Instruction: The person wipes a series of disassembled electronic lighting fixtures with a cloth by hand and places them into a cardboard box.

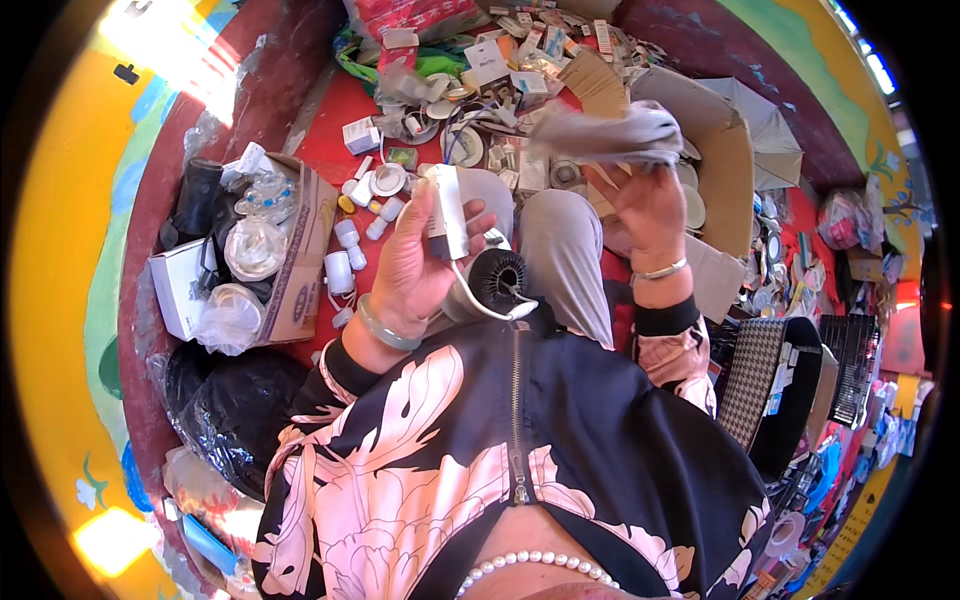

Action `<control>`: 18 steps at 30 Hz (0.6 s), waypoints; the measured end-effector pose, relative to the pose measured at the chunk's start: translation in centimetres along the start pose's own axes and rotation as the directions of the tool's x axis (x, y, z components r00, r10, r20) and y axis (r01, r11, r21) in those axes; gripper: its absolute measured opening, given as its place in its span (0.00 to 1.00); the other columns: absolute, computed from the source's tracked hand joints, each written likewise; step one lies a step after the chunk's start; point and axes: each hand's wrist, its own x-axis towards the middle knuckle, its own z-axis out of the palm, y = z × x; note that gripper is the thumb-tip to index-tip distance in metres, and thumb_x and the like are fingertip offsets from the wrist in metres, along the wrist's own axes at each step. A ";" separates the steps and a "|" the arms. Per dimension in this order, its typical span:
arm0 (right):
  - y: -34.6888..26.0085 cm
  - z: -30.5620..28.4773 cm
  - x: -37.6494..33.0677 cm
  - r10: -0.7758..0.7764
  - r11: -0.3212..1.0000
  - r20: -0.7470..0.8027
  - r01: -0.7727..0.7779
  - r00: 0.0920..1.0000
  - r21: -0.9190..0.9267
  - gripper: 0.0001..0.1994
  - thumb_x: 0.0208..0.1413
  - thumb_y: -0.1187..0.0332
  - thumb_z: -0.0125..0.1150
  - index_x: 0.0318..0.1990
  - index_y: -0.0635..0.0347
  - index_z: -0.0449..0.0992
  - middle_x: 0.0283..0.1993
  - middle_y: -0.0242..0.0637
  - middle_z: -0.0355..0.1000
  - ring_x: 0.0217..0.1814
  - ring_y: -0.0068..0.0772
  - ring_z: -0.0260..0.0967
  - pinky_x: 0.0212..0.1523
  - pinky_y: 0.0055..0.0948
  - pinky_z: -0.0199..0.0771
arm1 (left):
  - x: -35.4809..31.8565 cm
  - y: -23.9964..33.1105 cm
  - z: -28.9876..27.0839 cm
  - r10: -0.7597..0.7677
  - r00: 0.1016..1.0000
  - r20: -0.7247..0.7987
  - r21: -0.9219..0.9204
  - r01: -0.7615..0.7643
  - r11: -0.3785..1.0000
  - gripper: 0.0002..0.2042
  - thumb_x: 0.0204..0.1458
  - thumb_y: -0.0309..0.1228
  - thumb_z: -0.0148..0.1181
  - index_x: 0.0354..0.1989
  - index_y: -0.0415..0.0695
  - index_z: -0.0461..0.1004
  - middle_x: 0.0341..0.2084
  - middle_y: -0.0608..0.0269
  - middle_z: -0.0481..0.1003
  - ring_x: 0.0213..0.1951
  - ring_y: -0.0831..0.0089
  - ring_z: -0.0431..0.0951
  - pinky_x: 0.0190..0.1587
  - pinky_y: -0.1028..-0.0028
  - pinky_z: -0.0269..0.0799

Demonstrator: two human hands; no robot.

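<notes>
Head view, looking down over the wearer's lap. The left hand is raised before the body, its grip closed around a slim white rectangular unit, which stands nearly upright between thumb and fingers and has a dark lower section. A white cable leaves the unit's lower end and curves down toward a black finned cylinder, which rests at the lap, just beside the left hand. The right hand is raised beyond the knee on its own side. A greyish cloth, blurred, lies across its upper fingers; whether this grip is clenched on the cloth or released cannot be told.

Surroundings: grey-trousered knees stand between the two hands. To the left, a cardboard carton holds round fixtures in clear wrapping; a black plastic bag lies below it, nearer the body. Between carton and left hand, white bulbs are scattered on the red floor. Ahead of the knees, small boxes and loose parts form a dense heap. To the right, a second, larger carton stands with its flaps spread, near the right hand, with pale discs inside.
</notes>
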 end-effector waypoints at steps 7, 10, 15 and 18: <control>-1.2 0.0 -1.2 -0.007 0.992 0.040 0.002 0.999 0.123 0.22 0.60 0.53 0.39 0.58 0.51 0.62 0.59 0.41 0.63 0.63 0.51 0.56 0.54 0.60 0.60 | 0.7 0.0 0.1 0.111 0.987 0.120 -0.058 -0.105 0.993 0.16 0.56 0.39 0.52 0.50 0.45 0.65 0.34 0.60 0.71 0.36 0.70 0.70 0.41 0.65 0.67; -1.2 3.9 -1.5 -0.087 0.995 0.094 0.083 0.992 0.047 0.27 0.54 0.53 0.52 0.60 0.51 0.59 0.62 0.43 0.58 0.66 0.51 0.51 0.58 0.63 0.55 | -0.3 0.4 1.0 0.141 0.973 0.182 -0.010 -0.142 0.990 0.17 0.56 0.31 0.50 0.54 0.41 0.63 0.42 0.63 0.71 0.43 0.71 0.72 0.48 0.64 0.68; -0.7 4.6 -1.6 -0.124 0.969 0.213 0.072 0.969 0.237 0.30 0.52 0.57 0.57 0.61 0.55 0.57 0.62 0.43 0.58 0.66 0.50 0.52 0.59 0.64 0.54 | -0.3 0.5 0.1 0.077 0.974 0.214 -0.047 -0.069 0.997 0.18 0.53 0.26 0.51 0.53 0.40 0.63 0.43 0.61 0.71 0.45 0.71 0.71 0.50 0.64 0.69; 0.9 6.1 -1.9 -0.055 0.957 0.285 -0.030 0.957 0.287 0.26 0.54 0.64 0.52 0.60 0.59 0.57 0.59 0.45 0.61 0.61 0.45 0.59 0.61 0.51 0.57 | -0.4 0.3 1.2 0.083 0.985 0.150 -0.051 -0.077 0.996 0.16 0.53 0.26 0.52 0.50 0.40 0.65 0.42 0.60 0.71 0.45 0.71 0.71 0.50 0.66 0.68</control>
